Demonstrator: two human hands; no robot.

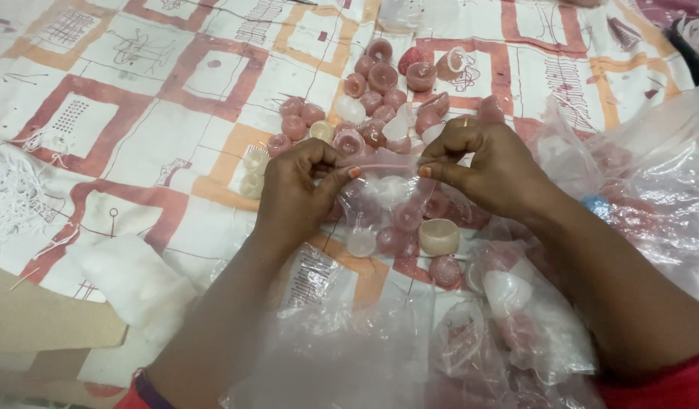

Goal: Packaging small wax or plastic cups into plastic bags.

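My left hand (300, 189) and my right hand (485, 163) pinch the top edge of a small clear plastic bag (387, 185) between thumb and fingers, holding it stretched between them. Something pale shows through the bag. Beyond and below the hands lies a heap of small round pink candles (379, 98), with a few white and cream ones (439, 236) mixed in.
A patterned cloth (152, 113) with red and orange squares covers the surface. Crumpled clear plastic bags (516, 326) lie near me and to the right. White string (12, 197) lies at the left edge, a white wad (133, 280) and brown cardboard (39, 326) at lower left.
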